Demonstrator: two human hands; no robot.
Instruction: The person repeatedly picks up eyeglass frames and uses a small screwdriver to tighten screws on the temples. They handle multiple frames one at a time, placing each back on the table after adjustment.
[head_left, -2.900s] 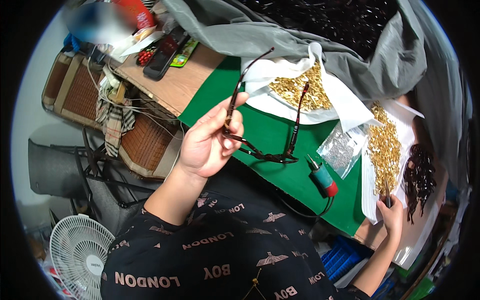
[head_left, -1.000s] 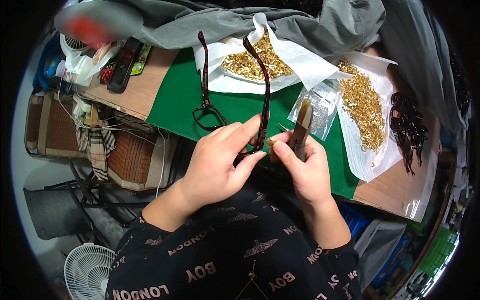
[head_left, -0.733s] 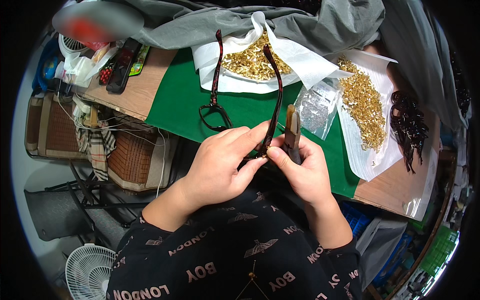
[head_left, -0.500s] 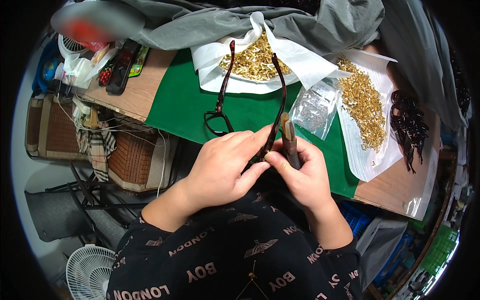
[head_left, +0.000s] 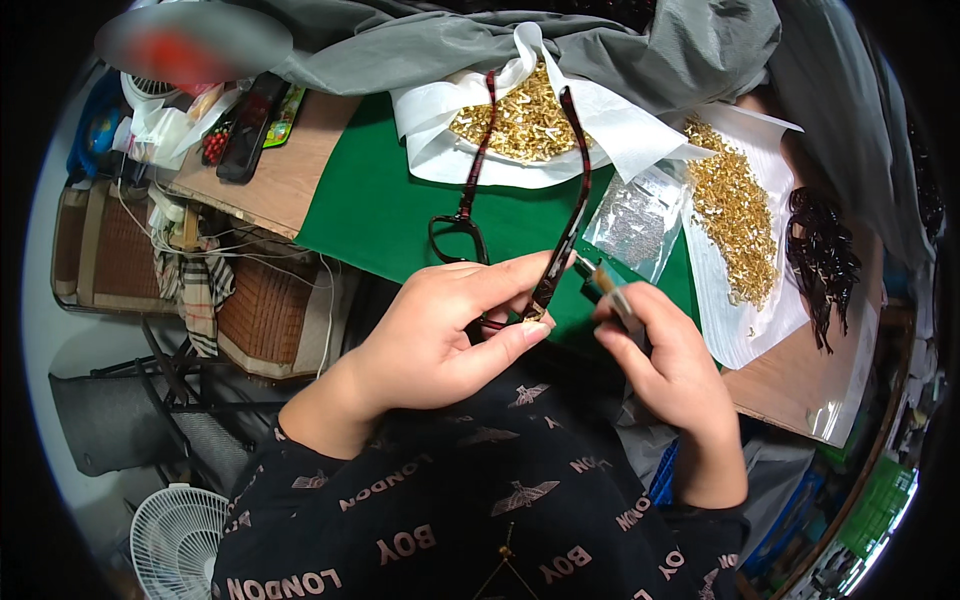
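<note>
My left hand [head_left: 420, 330] is closed on a dark tortoiseshell eyeglass frame [head_left: 459, 221], pinching it near the hinge corner with thumb and fingers. Both temples point away from me, and part of the front is hidden behind my fingers. Just right of it, my right hand [head_left: 670, 350] grips a slim screwdriver-like tool [head_left: 605, 283], smeared by motion. Its thin tip points up and left toward the near temple, apart from it as far as I can see. Beyond the hands a clear bag of small silver pieces [head_left: 638, 222] lies on a green mat [head_left: 365, 205].
Small gold metal parts [head_left: 520, 122] are heaped on white paper at the back. More gold parts [head_left: 737, 225] lie on paper [head_left: 735, 345] at right, beside a bundle of dark temples [head_left: 825, 250]. A phone [head_left: 250, 130] lies at the back left. Grey cloth [head_left: 660, 55] borders the table.
My right hand has moved right, away from the frame, and the tool in it now tilts with its thin tip toward the temple. The left hand still holds the frame, slightly shifted.
</note>
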